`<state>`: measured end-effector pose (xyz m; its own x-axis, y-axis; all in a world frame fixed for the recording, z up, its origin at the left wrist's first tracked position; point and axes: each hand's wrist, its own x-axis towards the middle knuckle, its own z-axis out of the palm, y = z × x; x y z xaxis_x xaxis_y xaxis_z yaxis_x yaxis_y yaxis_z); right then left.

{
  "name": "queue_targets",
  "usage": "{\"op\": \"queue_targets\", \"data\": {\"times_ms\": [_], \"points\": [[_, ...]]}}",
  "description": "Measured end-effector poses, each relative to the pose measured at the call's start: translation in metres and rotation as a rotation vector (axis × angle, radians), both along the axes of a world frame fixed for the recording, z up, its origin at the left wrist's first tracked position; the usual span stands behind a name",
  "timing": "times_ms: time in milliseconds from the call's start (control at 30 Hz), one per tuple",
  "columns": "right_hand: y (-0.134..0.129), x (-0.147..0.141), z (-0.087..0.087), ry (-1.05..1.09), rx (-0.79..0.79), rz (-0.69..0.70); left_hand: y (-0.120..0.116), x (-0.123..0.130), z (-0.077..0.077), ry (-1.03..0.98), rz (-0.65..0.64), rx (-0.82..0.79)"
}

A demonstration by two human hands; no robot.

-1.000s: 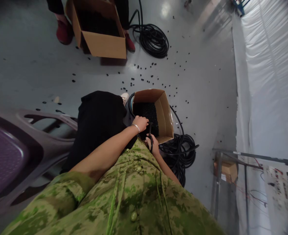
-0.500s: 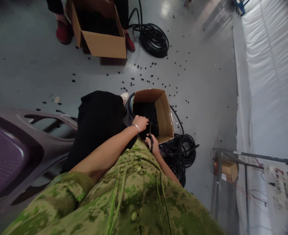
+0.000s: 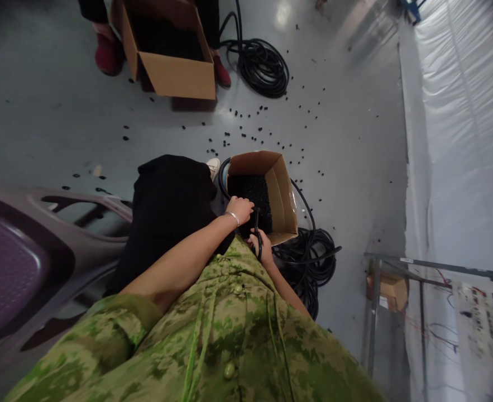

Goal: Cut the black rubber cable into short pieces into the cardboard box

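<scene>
Camo-green cloth, nearest the lens, forms the wearer's shirt [image 3: 229, 312], w/ both bare arms reaching fwd. R hand [image 3: 265, 248] is closed around a slim blk item [image 3: 257, 229], tool or hose pc., can't tell which. L hand [image 3: 241, 210], w/ a silver bracelet [image 3: 233, 218] at the wrist, has fingers curled in at the item's far end; can't tell how firm its hold is, if any. Item and hands are over the near side of an open cardboard box [image 3: 286, 206] w/ sm. blk pcs. [image 3: 250, 187] heaped inside. Blk trouser leg [image 3: 171, 206] is L of the box; a purple-and-grey chair [image 3: 9, 279] stands farther L. Coiled blk hose [image 3: 324, 257] lies just R of the box; farther R, a metal frame [image 3: 375, 312] and sm. carton [image 3: 392, 293]. Beyond, blk bits [image 3: 260, 129] dot the grey floor [image 3: 346, 128]. Bkgd: 2nd person's red shoes [image 3: 109, 56] flank a larger open box [image 3: 183, 75] w/ dark contents, another hose coil [image 3: 267, 72] nearby. White sheeting [image 3: 459, 139] at far R.
</scene>
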<state>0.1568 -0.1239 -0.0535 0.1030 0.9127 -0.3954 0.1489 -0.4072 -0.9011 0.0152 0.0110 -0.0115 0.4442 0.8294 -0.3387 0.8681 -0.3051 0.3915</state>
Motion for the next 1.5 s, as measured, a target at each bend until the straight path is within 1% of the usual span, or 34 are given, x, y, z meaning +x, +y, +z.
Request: {"op": "queue_targets", "data": {"times_ms": [233, 467, 867, 1133, 1500], "points": [[0.0, -0.0002, 0.0024, 0.013, -0.01, -0.002, -0.0005, 0.0009, -0.0017, 0.014, -0.009, -0.003], [0.0001, -0.0007, -0.0022, 0.021, -0.001, -0.012, -0.0011, 0.0022, -0.0046, 0.014, -0.056, 0.003], [-0.0012, 0.0015, -0.0043, 0.016, -0.005, -0.014, -0.0012, 0.0017, -0.0031, -0.021, 0.006, 0.004], [-0.0026, 0.0021, -0.0066, 0.029, 0.008, -0.03, -0.0004, 0.002, -0.0053, -0.005, -0.038, -0.006], [-0.002, 0.0017, -0.0055, 0.0, 0.016, -0.011, -0.001, 0.0013, -0.0031, -0.056, 0.027, -0.036]]}}
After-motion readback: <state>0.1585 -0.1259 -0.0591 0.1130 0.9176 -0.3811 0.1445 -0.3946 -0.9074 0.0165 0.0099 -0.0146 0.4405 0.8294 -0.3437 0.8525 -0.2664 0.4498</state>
